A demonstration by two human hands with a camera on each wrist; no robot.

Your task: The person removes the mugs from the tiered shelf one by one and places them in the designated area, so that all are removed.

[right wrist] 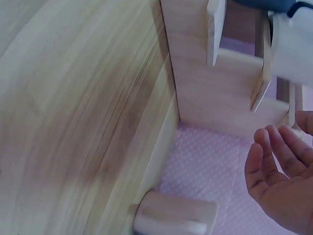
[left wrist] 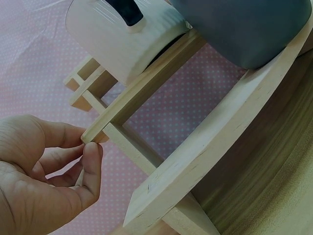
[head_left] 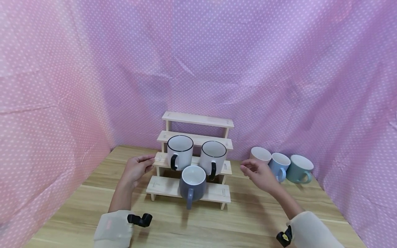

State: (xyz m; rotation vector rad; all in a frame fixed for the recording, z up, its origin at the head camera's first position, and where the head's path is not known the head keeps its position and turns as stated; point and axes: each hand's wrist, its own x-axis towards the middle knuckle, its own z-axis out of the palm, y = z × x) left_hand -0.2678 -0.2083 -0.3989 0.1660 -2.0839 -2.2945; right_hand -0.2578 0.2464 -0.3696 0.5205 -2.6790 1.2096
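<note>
A tiered wooden display stand (head_left: 198,119) stands on the table. Its second step from the bottom carries two white mugs with black rims and handles, the left mug (head_left: 180,155) and the right mug (head_left: 214,156). On the lowest step sits a dark grey mug (head_left: 193,184), handle toward me. My left hand (head_left: 137,169) pinches the left end of the second step (left wrist: 105,120) between thumb and fingers. To the right of the stand, my right hand (head_left: 258,175) hovers with loosely bent fingers (right wrist: 281,149), holding nothing.
At the back right, a pink mug (head_left: 261,154), a light blue mug (head_left: 280,165) and a green mug (head_left: 299,168) stand in a row by the cloth. Dotted pink cloth (head_left: 198,69) hangs behind and beside the wooden table (head_left: 173,227).
</note>
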